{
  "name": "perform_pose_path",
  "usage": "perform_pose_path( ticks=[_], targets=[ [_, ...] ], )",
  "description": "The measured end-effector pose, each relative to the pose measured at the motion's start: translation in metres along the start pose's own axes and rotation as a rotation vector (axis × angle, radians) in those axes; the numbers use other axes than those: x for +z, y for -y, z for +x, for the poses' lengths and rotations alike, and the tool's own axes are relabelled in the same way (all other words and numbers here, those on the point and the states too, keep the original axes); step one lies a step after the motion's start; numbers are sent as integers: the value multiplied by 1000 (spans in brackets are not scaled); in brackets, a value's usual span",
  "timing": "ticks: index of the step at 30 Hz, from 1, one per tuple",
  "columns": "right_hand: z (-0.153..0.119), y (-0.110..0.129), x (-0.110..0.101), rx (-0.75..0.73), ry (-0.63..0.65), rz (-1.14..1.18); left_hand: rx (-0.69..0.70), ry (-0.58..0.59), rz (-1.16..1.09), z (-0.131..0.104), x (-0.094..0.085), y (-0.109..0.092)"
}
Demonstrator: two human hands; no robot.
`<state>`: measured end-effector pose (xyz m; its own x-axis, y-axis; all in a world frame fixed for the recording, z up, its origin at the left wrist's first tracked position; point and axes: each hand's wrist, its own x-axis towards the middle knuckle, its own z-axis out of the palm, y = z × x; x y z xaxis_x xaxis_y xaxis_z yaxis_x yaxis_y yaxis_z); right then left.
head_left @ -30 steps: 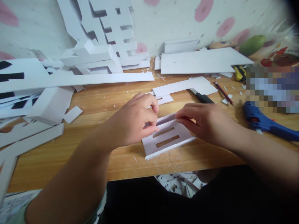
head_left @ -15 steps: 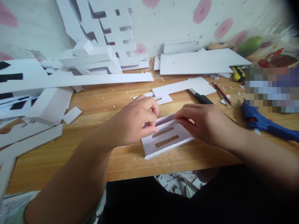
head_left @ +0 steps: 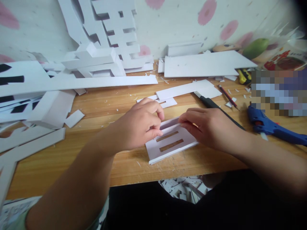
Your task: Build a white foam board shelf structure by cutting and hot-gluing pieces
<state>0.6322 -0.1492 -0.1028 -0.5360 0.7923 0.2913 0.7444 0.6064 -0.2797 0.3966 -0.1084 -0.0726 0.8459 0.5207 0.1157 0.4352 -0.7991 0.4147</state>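
Right-hand grip (head_left: pixel 206 125) pinches the upright white strip (head_left: pixel 170 123) along the far edge of the slotted panel (head_left: pixel 169 141), which I see lying on the wooden surface (head_left: pixel 128 167); whether the curled left-hand grip (head_left: pixel 143 124) holds the strip too, I cannot tell.

Twin-slotted white panel (head_left: pixel 169 141), lying flat and slanted on the wooden table (head_left: pixel 124 172)!
Along its far side stands a narrow white strip (head_left: pixel 170 123), ends hidden.

At our right we see a blue glue gun (head_left: pixel 261 122), a pencil (head_left: pixel 228 97) near its left and a knife (head_left: pixel 212 104) further left. Behind rests a white board (head_left: pixel 199 65), before a pink-spotted wall (head_left: pixel 172 25); scraps (head_left: pixel 176 190) lie below our table (head_left: pixel 81 172).
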Motion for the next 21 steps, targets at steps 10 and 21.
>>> perform_pose_path(
  ticks=[10,21],
  targets=[
    [0,0,-1,-5,8,2,-16,17,0,0,-1,-2],
    [0,-1,0,10,48,-5,-48,11,28,-2,0,-1]
  ],
)
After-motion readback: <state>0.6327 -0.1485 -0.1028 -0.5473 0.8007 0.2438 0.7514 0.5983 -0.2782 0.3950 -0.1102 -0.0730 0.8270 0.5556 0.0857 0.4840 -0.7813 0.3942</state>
